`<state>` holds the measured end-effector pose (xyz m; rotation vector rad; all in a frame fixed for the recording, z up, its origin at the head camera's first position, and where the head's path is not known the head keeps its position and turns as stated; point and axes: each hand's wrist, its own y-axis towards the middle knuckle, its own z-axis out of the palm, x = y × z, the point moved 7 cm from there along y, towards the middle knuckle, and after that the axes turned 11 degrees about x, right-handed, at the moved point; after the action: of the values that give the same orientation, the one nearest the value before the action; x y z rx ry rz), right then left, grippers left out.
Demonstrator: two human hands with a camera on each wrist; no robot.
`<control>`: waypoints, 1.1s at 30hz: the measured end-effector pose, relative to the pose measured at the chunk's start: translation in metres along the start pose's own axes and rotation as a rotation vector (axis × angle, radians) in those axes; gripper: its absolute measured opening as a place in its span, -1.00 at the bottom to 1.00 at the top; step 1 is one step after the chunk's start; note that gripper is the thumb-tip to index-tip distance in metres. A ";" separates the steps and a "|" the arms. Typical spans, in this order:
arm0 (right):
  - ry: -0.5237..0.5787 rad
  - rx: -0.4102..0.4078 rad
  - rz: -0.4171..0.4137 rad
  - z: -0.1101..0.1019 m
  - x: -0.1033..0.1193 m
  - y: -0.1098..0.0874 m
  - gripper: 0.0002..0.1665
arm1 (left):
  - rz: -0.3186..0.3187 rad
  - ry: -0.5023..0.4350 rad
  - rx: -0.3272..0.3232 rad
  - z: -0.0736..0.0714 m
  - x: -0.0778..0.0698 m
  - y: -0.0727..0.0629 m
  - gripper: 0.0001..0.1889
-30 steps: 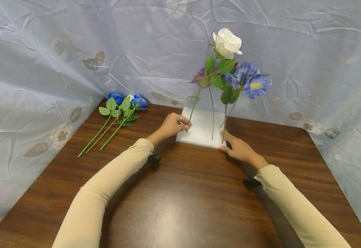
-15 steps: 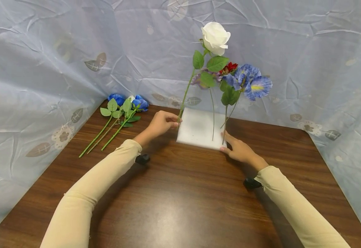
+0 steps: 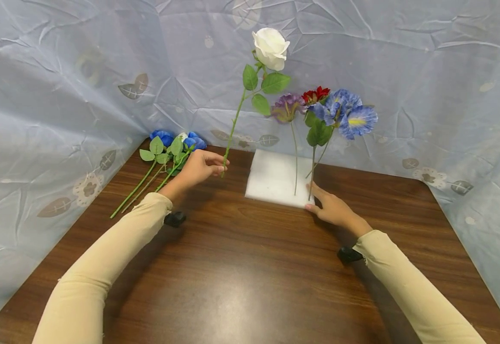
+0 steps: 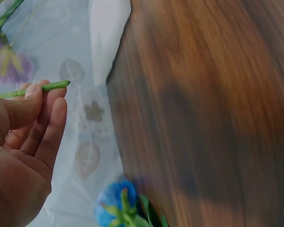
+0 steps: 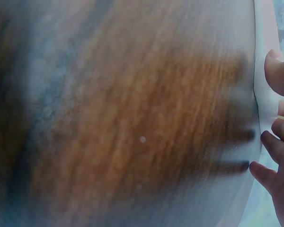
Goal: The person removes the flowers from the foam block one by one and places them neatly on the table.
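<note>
My left hand point(image 3: 200, 167) pinches the lower stem of a white rose point(image 3: 271, 48) between thumb and fingers. The rose stands nearly upright above the table, left of a white foam block point(image 3: 271, 177) and apart from it. In the left wrist view the green stem point(image 4: 57, 85) sticks out past the fingertips. My right hand point(image 3: 333, 208) rests at the block's right edge, fingers and thumb touching the foam. Rising at the block are a purple flower point(image 3: 288, 107), a red flower point(image 3: 315, 95) and a blue iris point(image 3: 355, 119). In the right wrist view my right fingers point(image 5: 270, 142) meet the foam edge.
Two blue roses point(image 3: 195, 140) and a white-headed flower point(image 3: 183, 136) lie on the brown wooden table point(image 3: 241, 258) at the left, close behind my left hand. A patterned grey-blue cloth point(image 3: 215, 57) hangs around the table's back and sides.
My left hand has carried the white rose leftward, from over the foam block to beside it, and the stem end has come off the block. The right hand has stayed in place.
</note>
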<state>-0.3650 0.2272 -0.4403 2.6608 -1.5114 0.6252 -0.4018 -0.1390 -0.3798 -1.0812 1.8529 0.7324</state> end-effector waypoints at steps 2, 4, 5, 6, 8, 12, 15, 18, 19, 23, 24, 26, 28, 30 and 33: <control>0.001 0.004 0.000 0.000 0.000 0.000 -0.13 | -0.010 -0.008 0.006 -0.006 0.003 -0.005 -0.75; -0.004 0.009 0.001 0.001 -0.001 0.000 -0.12 | -0.018 -0.009 0.016 -0.012 0.007 -0.009 -0.74; -0.004 0.012 0.000 0.001 -0.001 0.000 -0.12 | -0.025 -0.005 0.021 -0.015 0.009 -0.012 -0.74; -0.006 0.014 0.001 0.002 -0.001 0.000 -0.12 | -0.032 0.001 0.028 -0.018 0.011 -0.015 -0.74; -0.007 0.016 -0.001 0.002 -0.001 -0.001 -0.12 | -0.049 0.024 0.039 -0.023 0.014 -0.020 -0.74; -0.007 0.011 -0.006 0.001 0.000 -0.001 -0.12 | -0.086 0.070 0.063 -0.034 0.019 -0.030 -0.75; -0.007 0.007 -0.007 0.001 0.000 0.000 -0.12 | -0.111 0.088 0.087 -0.042 0.021 -0.038 -0.77; -0.011 0.008 -0.005 0.001 -0.002 0.000 -0.12 | -0.141 0.106 0.121 -0.051 0.022 -0.046 -0.75; -0.011 0.011 -0.003 0.001 -0.002 0.001 -0.11 | -0.156 0.100 0.131 -0.054 0.023 -0.049 -0.74; -0.018 0.016 -0.005 0.001 -0.004 0.001 -0.10 | -0.213 0.075 0.174 -0.063 0.028 -0.060 -0.69; -0.019 0.017 -0.005 0.001 -0.004 0.001 -0.10 | -0.222 0.068 0.185 -0.065 0.030 -0.062 -0.68; -0.017 0.019 -0.005 0.001 -0.004 0.001 -0.10 | -0.236 0.071 0.207 -0.068 0.032 -0.067 -0.66; -0.013 0.021 -0.003 0.001 -0.003 0.001 -0.10 | -0.249 0.089 0.229 -0.070 0.036 -0.071 -0.66; -0.011 0.022 -0.002 0.001 -0.003 0.001 -0.11 | -0.268 0.099 0.248 -0.071 0.039 -0.077 -0.67; -0.008 0.022 -0.001 0.001 -0.004 0.000 -0.10 | -0.306 0.104 0.282 -0.071 0.045 -0.084 -0.68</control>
<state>-0.3665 0.2295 -0.4429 2.6834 -1.5137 0.6351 -0.3658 -0.2515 -0.3923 -1.1962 1.7579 0.2342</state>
